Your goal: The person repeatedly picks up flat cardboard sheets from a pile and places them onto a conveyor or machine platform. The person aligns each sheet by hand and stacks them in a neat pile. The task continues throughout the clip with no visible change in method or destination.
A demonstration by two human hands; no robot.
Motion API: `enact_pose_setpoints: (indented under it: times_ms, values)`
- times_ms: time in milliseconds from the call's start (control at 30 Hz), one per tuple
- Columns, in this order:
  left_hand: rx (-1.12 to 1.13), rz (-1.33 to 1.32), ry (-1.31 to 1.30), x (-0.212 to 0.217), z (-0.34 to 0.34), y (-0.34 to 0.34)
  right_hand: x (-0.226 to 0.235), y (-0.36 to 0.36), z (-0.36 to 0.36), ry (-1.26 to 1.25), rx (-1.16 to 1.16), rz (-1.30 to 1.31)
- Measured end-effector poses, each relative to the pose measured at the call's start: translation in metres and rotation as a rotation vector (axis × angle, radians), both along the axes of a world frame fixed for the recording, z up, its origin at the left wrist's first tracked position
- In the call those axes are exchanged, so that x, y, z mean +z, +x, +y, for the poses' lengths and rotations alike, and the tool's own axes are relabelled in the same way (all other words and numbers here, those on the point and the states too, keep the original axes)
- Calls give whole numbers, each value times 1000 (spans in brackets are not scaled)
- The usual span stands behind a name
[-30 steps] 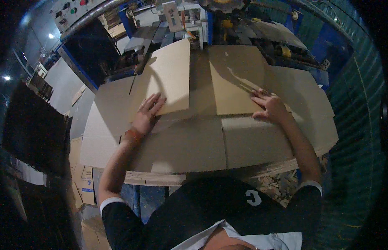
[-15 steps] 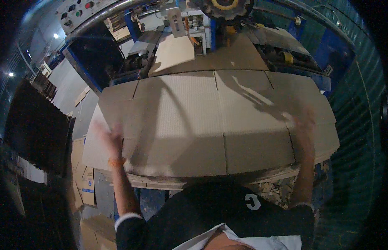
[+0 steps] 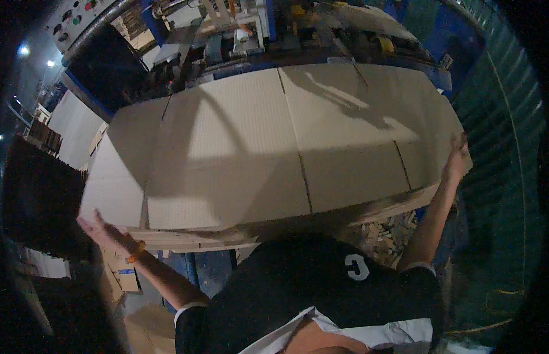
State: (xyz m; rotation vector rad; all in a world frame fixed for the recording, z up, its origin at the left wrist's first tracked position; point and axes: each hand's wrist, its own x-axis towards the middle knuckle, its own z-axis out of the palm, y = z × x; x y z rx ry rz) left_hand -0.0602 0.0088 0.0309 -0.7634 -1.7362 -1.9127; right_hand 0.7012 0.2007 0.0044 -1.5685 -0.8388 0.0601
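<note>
A wide, scored cardboard sheet (image 3: 245,171) with slots cut into its long sides lies flat on top of a stack of similar sheets (image 3: 197,241) in front of me. My left hand (image 3: 104,231) is at the near left corner of the stack, thumb and fingers apart, an orange band on its wrist. Against the right end of the sheet rests my right hand (image 3: 458,154), its fingers slightly bent and partly apart. Both hands touch the edges; neither is visibly wrapped around the sheet.
Beyond the stack stands a blue machine (image 3: 386,50) with rollers and a metal frame. A control panel (image 3: 74,22) with buttons is at the far left. Cardboard scraps (image 3: 387,237) lie below the stack at right, and flattened cardboard (image 3: 125,277) at left. A dark stack (image 3: 41,197) stands further left.
Both hands have moved outward from over the sheet to its ends, the left also toward me. The cardboard sheet at the machine is gone, exposing rollers. The view has shifted.
</note>
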Motion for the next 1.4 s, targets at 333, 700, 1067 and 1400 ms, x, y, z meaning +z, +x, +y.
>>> enact_pose_setpoints:
  times_ms: [333, 700, 1067, 1400]
  values:
    - [-306, -111, -348, 69, 2, -33, -46, 54, -19, 231, 195, 345]
    - [-598, -47, -372, -26, -46, 96, 13, -156, -164, -124, 515, -700]
    - [-899, 974, -1263, -11, 19, 176, -5, -179, -105, -83, 1244, -1227]
    - [-895, 989, -1087, -14, 48, 158, -12, -177, -42, -85, 1246, -1387]
